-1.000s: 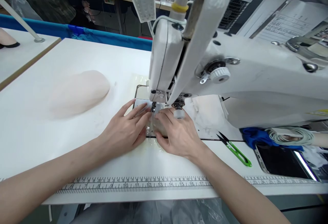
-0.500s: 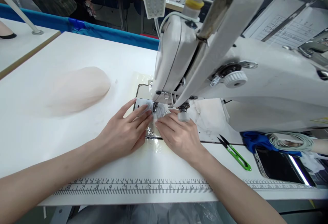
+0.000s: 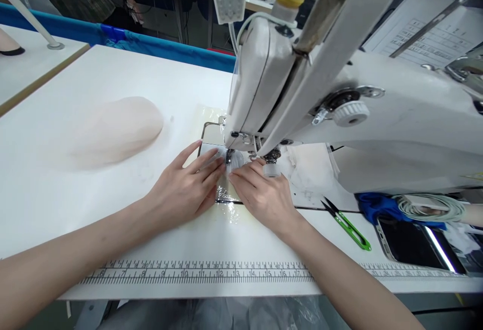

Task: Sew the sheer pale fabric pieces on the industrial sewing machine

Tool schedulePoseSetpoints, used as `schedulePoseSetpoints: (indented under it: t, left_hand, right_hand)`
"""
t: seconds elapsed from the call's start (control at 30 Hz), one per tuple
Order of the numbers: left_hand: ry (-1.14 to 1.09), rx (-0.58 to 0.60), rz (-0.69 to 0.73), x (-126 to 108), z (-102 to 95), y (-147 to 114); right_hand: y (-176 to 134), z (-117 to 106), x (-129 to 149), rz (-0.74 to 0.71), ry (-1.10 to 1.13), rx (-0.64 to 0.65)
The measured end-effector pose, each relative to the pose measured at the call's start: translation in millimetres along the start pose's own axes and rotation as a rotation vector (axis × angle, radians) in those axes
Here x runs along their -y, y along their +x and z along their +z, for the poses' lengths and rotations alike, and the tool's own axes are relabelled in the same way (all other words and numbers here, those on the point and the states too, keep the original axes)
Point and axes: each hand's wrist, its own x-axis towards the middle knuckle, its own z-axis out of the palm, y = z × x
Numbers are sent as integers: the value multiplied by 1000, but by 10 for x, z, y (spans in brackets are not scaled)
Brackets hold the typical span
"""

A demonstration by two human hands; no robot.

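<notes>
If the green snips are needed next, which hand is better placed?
Probably the right hand: the green snips lie to its right, nearer to it than to the left hand.

A smooth white tabletop (image 3: 181, 86) is seen, and along its front edge a long white measuring strip with black numbers (image 3: 196, 273) is fixed. By this tabletop a large white sewing machine (image 3: 407, 103) is carried. Below its needle, a shiny metal plate (image 3: 213, 135) is set into the surface. To the left, a rounded pale-pink fabric piece (image 3: 130, 126) is laid. Under the machine's arm, pale cream cloth (image 3: 311, 163) is placed. At the right, green-handled snips with dark blades (image 3: 350, 230) are laid near a black-screened phone (image 3: 417, 244); behind it, a crumpled blue cloth (image 3: 369, 204) is seen.
</notes>
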Motion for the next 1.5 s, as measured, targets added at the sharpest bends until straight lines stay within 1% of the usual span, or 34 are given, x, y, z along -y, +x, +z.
schedulePoseSetpoints:
  t: [0.13,0.43,0.7,0.87,1.13,1.3,1.4,1.5]
  left_hand:
    - [10,2,-8,14,10,10]
    - [25,-31,-8,12,-1,19]
    - [27,-16,-34,43,16,43]
    - [22,-13,-43,54,33,48]
    - [-14,9,-67,55,44,44]
    - [-71,-1,-106,83,76,68]
    - [-101,10,-140,97,93,80]
    - [-123,32,-163,105,100,84]
  right_hand:
    - [10,2,3,23,12,6]
    - [-17,-50,28,53,60,75]
    - [-33,-51,19,56,61,106]
    - [-31,-63,12,83,113,133]
    - [-28,-59,4,113,164,143]
    - [-23,-47,0,135,141,177]
    - [-26,-29,-6,145,117,204]
    - [-28,-6,-11,159,100,201]
